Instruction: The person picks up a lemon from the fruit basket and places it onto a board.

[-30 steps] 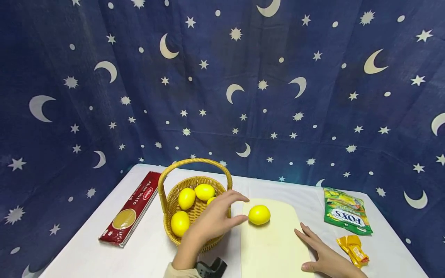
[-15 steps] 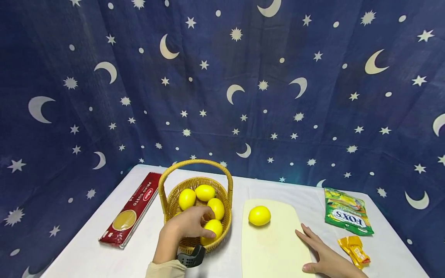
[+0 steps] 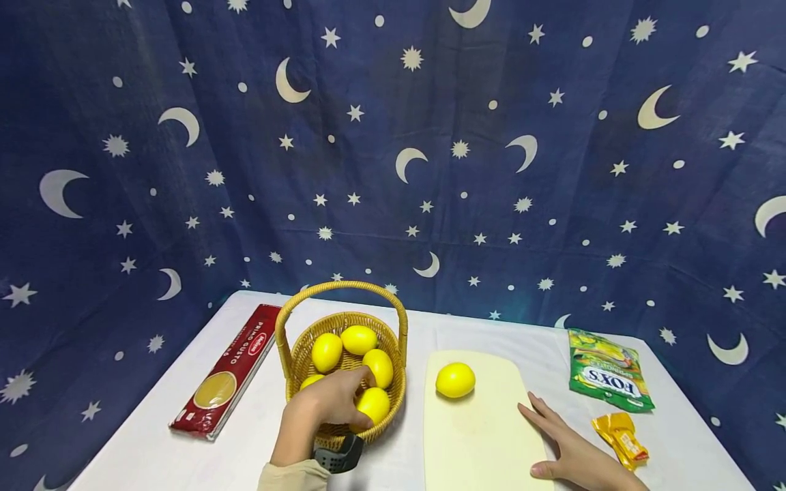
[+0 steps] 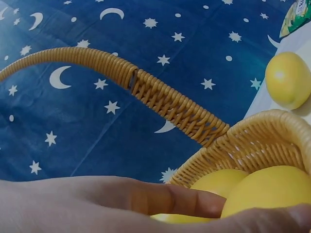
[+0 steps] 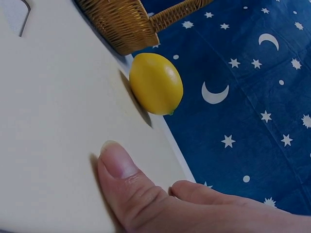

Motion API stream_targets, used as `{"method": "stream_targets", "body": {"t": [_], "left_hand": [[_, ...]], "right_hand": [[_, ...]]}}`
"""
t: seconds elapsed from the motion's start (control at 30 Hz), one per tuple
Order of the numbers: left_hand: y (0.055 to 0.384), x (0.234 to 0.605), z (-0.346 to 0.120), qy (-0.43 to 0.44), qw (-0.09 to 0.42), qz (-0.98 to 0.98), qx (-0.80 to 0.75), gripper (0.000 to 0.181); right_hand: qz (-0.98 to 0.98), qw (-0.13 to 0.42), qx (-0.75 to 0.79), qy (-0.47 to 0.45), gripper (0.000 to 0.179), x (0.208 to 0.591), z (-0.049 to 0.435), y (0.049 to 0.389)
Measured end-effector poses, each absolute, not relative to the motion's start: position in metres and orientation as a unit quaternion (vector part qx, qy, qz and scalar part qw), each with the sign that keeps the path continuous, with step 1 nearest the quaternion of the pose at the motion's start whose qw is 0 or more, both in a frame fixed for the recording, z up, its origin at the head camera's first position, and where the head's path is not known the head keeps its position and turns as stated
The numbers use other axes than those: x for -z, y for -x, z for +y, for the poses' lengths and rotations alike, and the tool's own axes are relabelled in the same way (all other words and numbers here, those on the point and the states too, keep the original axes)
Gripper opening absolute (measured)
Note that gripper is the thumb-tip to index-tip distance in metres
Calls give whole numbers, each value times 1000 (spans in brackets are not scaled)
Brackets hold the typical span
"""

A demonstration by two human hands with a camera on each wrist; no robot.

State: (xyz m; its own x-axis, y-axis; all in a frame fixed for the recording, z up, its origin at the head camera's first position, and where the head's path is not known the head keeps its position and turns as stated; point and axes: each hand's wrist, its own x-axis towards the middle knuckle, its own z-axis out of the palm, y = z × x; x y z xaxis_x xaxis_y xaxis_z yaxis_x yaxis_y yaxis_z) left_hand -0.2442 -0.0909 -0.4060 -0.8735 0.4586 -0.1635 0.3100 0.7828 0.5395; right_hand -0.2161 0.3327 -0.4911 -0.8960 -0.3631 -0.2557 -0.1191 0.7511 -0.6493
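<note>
In the head view my left hand (image 3: 334, 399) reaches into the wicker basket (image 3: 402, 382) and grips a lemon (image 3: 374, 405) near its front right, thumb on one side and fingers on the other. The left wrist view shows that lemon (image 4: 272, 191) between thumb and fingers, below the basket rim. Several other lemons lie in the basket, one partly hidden behind the hand. A single lemon (image 3: 456, 380) rests on the cream cutting board (image 3: 479, 443). My right hand (image 3: 568, 447) rests at the board's right edge, fingers extended, thumb on its surface (image 5: 121, 165).
A red pasta packet (image 3: 227, 375) lies left of the basket. At the right are a green FOX'S candy bag (image 3: 610, 372) and a crumpled orange wrapper packet (image 3: 621, 440). The basket's tall handle (image 3: 340, 285) arches over it. A starry blue cloth hangs behind the white table.
My left hand has moved left from beside the lemon on the board into the basket and taken hold of another lemon. The right hand stays at the board's edge.
</note>
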Motion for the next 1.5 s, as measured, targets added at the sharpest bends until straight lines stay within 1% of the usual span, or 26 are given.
{"method": "stream_targets", "body": {"t": [0.2,0.53,0.7,0.77,0.87,0.93,1.1,1.33,1.5], "left_hand": [[244,404,-95,-220,138,928,-269,48],[237,382,-102,-255,88,912,-307,50],[230,371,-84,-292,72,903,-306,51],[228,370,-71,-311,76,898,-301,52],[228,375,-47,-342,84,892,-282,53],[229,383,-29,-367,79,889,-263,54],[232,409,6,-399,38,893,-204,54],[235,433,21,-391,-1,903,-179,54],[237,436,24,-384,-7,908,-169,54]], "right_hand": [[919,184,325,128,99,491,332,215],[917,182,331,128,99,490,332,214],[917,178,333,129,100,490,332,214],[917,178,333,128,100,490,332,215],[918,178,333,126,99,490,332,215],[918,176,332,124,99,490,332,215],[919,170,330,131,97,490,331,214],[921,171,328,123,99,490,330,214],[920,172,332,116,99,490,330,214]]}}
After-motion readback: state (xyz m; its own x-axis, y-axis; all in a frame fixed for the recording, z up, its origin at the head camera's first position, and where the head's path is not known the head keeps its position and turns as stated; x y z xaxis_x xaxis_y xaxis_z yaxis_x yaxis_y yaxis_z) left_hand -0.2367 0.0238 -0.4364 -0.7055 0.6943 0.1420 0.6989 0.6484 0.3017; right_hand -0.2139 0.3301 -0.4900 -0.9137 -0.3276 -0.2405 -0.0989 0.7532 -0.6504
